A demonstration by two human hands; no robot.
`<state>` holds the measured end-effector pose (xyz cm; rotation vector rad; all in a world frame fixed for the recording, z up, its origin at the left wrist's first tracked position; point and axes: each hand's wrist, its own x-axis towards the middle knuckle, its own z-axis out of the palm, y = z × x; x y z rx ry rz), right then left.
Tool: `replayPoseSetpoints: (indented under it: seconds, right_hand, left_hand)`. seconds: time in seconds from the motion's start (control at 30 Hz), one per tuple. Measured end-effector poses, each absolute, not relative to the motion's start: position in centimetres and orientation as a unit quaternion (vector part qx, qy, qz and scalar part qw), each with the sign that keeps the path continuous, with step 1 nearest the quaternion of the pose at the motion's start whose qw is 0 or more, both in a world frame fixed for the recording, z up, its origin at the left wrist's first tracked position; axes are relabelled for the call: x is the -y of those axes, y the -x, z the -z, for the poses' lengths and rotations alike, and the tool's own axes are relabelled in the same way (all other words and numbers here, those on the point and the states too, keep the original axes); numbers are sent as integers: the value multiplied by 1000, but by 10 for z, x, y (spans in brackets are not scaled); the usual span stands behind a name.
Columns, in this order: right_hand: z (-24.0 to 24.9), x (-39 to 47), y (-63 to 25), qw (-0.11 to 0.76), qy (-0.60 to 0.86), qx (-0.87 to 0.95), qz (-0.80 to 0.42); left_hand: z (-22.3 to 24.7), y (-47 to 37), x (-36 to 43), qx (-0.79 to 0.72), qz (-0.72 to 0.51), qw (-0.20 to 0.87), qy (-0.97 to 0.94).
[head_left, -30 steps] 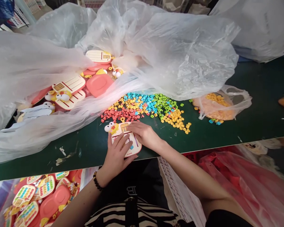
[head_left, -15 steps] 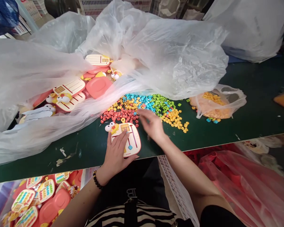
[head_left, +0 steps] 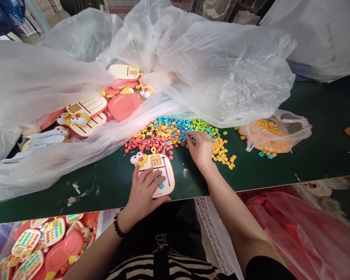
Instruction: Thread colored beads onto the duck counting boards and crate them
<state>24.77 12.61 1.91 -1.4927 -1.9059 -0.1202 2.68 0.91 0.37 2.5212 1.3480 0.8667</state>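
Board [head_left: 169, 171] lies under the open left hand [head_left: 146, 187]; the right hand [head_left: 202, 151], at its two o'clock, curls over pieces [head_left: 180, 125], grip unclear.

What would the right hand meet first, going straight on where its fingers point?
The right hand would most likely meet the loose blue pieces just past its fingertips, though one view leaves unclear whether it touches them.
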Motion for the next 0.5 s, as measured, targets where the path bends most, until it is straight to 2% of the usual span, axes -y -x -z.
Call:
replayPoseSetpoints:
  seconds: [0.07, 0.17, 0.27, 0.5]
  right_hand:
    - [-22, -111, -235, 362, 527, 769, 28]
    - [-19, -88, -214, 296, 426, 855, 14]
    - [-14, -75, -204, 243, 384, 890, 31]
    - [-20, -78, -209, 238, 338, 910, 44]
  left_hand:
    - [-4, -27, -9, -454, -280, 79, -842]
    - [-4, -28, -9, -457, -274, 74, -843]
    - [-4, -28, -9, -461, -279, 69, -840]
    - [-3, -29, -9, -462, -288, 69, -836]
